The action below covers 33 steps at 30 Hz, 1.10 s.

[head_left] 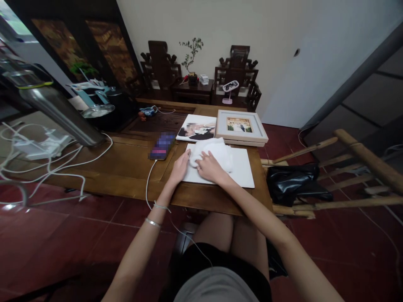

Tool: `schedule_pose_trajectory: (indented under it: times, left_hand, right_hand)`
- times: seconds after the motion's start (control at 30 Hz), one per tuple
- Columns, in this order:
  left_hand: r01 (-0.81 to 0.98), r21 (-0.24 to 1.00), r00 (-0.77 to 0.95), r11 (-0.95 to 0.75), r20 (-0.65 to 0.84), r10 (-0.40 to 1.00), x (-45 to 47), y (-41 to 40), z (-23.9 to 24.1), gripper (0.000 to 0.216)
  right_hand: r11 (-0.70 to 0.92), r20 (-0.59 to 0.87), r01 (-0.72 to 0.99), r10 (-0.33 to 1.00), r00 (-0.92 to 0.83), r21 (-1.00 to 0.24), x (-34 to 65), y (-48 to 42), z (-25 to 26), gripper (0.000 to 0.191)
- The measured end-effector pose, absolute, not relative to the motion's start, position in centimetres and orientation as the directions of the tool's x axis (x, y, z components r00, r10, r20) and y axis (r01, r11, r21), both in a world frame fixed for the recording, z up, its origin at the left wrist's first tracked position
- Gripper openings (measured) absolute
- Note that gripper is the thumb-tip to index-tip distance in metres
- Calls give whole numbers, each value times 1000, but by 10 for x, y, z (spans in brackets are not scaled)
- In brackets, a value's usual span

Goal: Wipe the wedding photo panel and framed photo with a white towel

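A bunched white cloth [220, 153] lies on a white board [244, 167] near the table's front edge. My right hand [210, 167] is on the cloth's near left part, its bent fingers pressing into the folds and gripping them. At the board's left edge rests my left hand [181, 167], fingers stretched forward, the fingertips beside the cloth. Behind the board are a photo print [198, 128] and a pale frame [262, 132] holding a small picture. A phone [161, 147] with a white cable plugged in lies left of my left hand.
A steel bottle [67, 109] stands at the left near a white power strip [40, 144] and tangled white cables. A glass lid [98, 111] sits behind it. To the right, a bamboo chair [327, 147] carries a black bag [292, 182]. Dark wooden chairs [237, 67] stand by the wall.
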<state>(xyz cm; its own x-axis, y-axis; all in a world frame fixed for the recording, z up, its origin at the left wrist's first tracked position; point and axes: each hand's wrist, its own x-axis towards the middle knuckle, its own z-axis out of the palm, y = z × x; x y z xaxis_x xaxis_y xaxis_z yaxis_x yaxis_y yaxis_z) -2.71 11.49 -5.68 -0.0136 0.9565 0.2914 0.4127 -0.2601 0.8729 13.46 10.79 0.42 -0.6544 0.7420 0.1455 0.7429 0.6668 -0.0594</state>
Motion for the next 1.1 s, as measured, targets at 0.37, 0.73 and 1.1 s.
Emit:
schedule_pose_trajectory:
  times: [0.37,0.73,1.1]
  left_hand:
    - [581,762,48,-286,319,947,-23,112,-58,52]
    - [708,592,184,-385,373,910,-24,115,-67,46]
    - [706,592,187,-388,373,909,-24,114,-67,43]
  right_hand:
    - [697,-56,695,698,-714,-179,166,96,36,28]
    - [439,24,852,892,-451,-285,105,182,28,39]
    - [334,-104,910,924,-368,-247,148,203,53,39]
